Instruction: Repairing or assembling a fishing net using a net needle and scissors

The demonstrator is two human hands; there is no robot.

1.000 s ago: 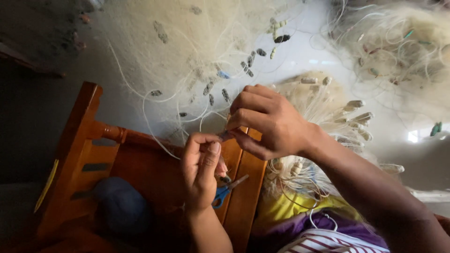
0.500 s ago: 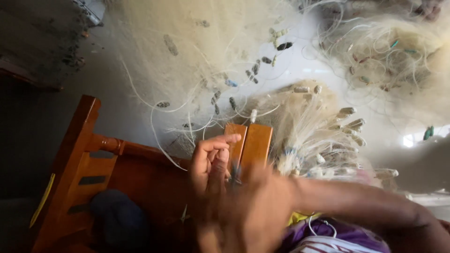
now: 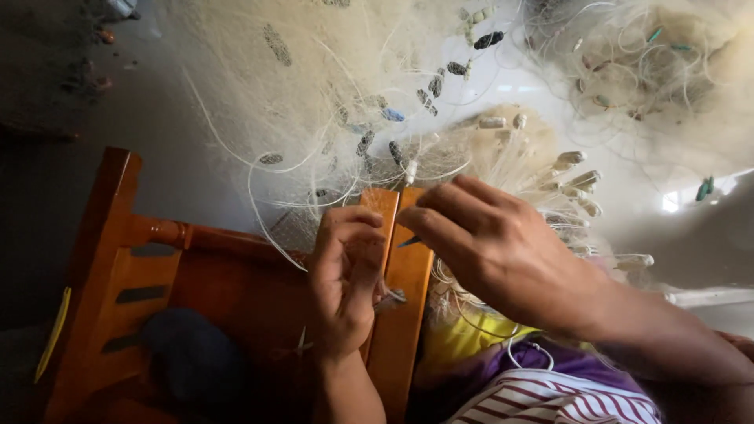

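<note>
Both hands working a pale fishing net over a wooden chair

The left hand [image 3: 345, 275] is curled shut over the orange-brown chair [image 3: 149, 267] rail, pinching what looks like thin line. The right hand [image 3: 503, 251] has its fingers pinched together on something small and dark, can't tell what. The fishing net [image 3: 338, 102], with its small floats, is bunched up just above both hands and spreads across the floor.

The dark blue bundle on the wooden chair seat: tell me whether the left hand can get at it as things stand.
Probably yes. The dark blue bundle lies on the seat of the wooden chair just beside and below the left hand, with nothing between them. The fingers are curled near the fishing net, though, so that hand looks occupied.
</note>
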